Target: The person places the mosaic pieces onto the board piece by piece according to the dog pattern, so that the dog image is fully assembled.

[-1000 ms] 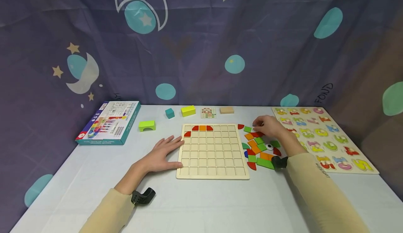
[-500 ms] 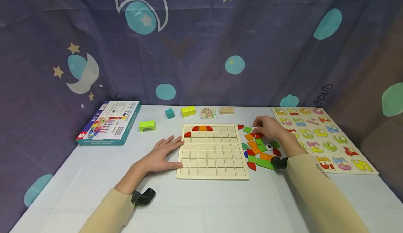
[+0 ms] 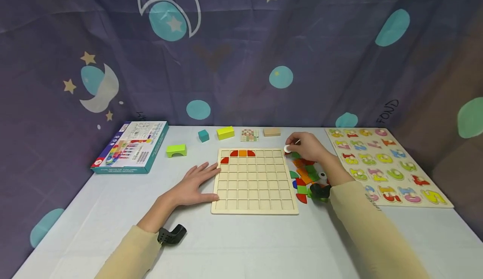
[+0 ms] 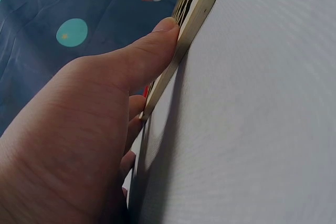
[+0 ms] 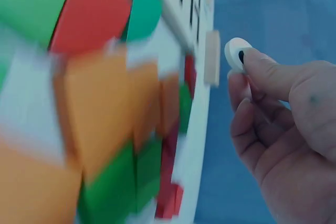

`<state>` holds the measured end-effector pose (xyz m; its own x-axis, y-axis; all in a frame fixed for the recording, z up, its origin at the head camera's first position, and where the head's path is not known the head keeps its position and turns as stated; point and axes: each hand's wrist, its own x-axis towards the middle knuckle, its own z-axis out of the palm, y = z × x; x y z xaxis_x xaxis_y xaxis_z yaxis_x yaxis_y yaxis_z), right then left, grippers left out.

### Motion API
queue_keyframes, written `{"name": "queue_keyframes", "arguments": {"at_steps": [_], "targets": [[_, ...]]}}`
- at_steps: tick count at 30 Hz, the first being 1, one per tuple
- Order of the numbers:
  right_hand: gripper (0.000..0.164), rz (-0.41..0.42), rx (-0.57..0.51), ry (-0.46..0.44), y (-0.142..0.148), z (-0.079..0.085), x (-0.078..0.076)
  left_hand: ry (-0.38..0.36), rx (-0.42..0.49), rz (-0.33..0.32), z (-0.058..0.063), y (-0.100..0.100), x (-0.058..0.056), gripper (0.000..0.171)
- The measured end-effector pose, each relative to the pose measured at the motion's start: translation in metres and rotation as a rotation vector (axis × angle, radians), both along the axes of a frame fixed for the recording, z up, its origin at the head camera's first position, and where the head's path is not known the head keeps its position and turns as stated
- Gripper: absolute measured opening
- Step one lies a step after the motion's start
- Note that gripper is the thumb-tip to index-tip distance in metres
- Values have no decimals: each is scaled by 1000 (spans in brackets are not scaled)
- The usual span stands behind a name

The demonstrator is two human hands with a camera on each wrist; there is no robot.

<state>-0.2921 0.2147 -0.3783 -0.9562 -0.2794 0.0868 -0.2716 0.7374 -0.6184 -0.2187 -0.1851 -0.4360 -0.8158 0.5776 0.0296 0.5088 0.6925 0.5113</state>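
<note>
My left hand [image 3: 195, 187] lies with spread fingers along the left edge of the wooden grid board [image 3: 254, 205], thumb and fingertips touching its rim. Three red quarter-round pieces and an orange square [image 3: 243, 153] sit in cells at the board's upper left. My right hand [image 3: 307, 147] is by the board's upper right corner and pinches a white round eye piece [image 5: 237, 53] between thumb and fingers. A black spot shows on that disc, partly under the thumb. Below this hand, a spread of loose coloured pieces [image 3: 302, 189] lies right of the board, partly hidden by the wrist.
A wooden number puzzle [image 3: 385, 158] lies at the right. Along the back are a teal cube [image 3: 203, 135], a yellow block [image 3: 225, 133], a pattern card [image 3: 250, 135] and a tan block [image 3: 271, 132]. A green arch [image 3: 176, 150] and a box [image 3: 130, 147] are at the left.
My right hand has picked up the white eye piece from the loose pieces and moved left with it to the board's upper right corner. The left hand has stayed in place.
</note>
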Motion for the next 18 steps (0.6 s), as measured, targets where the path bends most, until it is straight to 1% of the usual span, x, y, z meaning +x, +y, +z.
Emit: {"name": "queue_keyframes", "arguments": {"at_steps": [2, 5, 11, 15, 18], "targets": [[4, 28, -22, 3, -10, -2, -1, 0, -1, -1, 0, 0, 0, 87], [5, 62, -46, -15, -26, -4, -4, -1, -3, -1, 0, -1, -1, 87], [6, 124, -60, -37, -58, -6, -7, 0, -13, 2, 0, -2, -1, 88], [6, 174, -92, -53, -78, -7, -8, 5, -13, -5, -1, -2, -2, 88], [6, 194, -93, -62, -91, -8, -8, 1, -6, -6, 0, -1, -1, 88]]}}
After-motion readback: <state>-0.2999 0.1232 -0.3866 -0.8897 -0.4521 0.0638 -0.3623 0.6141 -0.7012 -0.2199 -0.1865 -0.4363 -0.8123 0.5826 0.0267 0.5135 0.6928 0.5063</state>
